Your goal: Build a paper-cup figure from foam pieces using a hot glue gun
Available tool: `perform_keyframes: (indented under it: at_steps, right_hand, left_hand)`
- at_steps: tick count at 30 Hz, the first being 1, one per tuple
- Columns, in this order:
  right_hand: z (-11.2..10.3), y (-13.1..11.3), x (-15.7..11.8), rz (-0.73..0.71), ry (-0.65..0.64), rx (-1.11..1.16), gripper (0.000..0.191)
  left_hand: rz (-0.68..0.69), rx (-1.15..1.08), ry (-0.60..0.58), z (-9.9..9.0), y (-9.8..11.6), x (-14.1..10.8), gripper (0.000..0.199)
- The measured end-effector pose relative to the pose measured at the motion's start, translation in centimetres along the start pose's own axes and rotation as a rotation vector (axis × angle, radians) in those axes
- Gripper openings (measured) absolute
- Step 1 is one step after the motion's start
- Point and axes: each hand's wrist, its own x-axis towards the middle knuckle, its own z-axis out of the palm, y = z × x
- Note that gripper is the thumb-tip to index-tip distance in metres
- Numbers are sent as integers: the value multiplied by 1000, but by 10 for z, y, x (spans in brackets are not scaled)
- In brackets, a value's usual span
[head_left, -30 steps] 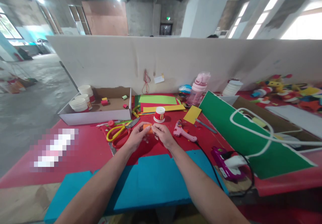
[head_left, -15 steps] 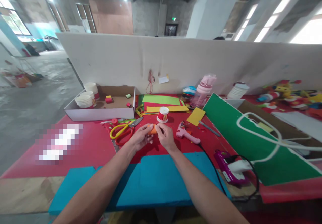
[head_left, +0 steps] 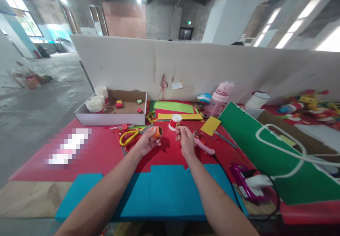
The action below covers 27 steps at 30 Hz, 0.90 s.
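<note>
My left hand [head_left: 145, 143] is closed around an orange paper roll [head_left: 157, 132], whose dark open end faces right. To its right, my right hand [head_left: 187, 141] is apart from the roll, its fingertips pinched together; whatever they may hold is too small to make out. Just beyond the right fingertips a red and white paper cup [head_left: 174, 123] stands upside down on the red table covering. A pink glue gun [head_left: 205, 147] lies beside my right hand, its front partly hidden. Scissors with yellow and red handles [head_left: 129, 138] lie by my left hand.
A shallow box [head_left: 114, 119] at the back left holds white paper cups and small coloured rolls. Coloured paper sheets [head_left: 174, 106] lie at the back. On the right are a green board [head_left: 255, 151], a purple power strip [head_left: 245, 184] and a black cord. Blue foam [head_left: 164, 193] lies in front.
My hands have moved apart. The right hand has let go of the orange roll and shifted right; the left keeps it, now with its open end showing. The view has turned slightly left.
</note>
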Motion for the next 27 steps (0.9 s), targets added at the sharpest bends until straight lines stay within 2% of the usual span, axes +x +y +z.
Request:
perform_keyframes:
  at_steps: [5, 10, 13, 18, 20, 24, 27]
  right_hand:
    - [2, 5, 0, 4, -120, -172, 33]
    - [3, 7, -2, -3, -137, -233, 41]
    - [7, 6, -4, 98, -197, -104, 38]
    - [18, 3, -15, 386, -513, 9, 54]
    - [21, 4, -18, 418, -537, 45, 56]
    - [21, 9, -17, 376, -510, 9, 46]
    - [16, 10, -14, 117, -478, -263, 33]
  left_hand:
    - [35, -51, -73, 2, 4, -2, 33]
    - [41, -59, -94, 3, 6, -3, 34]
    - [59, -14, -94, 2, 5, -2, 35]
    - [188, 131, -72, 6, 1, -3, 32]
    - [202, 198, -90, 9, 0, -4, 34]
    - [192, 277, -116, 10, -1, -5, 41]
    - [158, 331, -77, 8, -3, -4, 44]
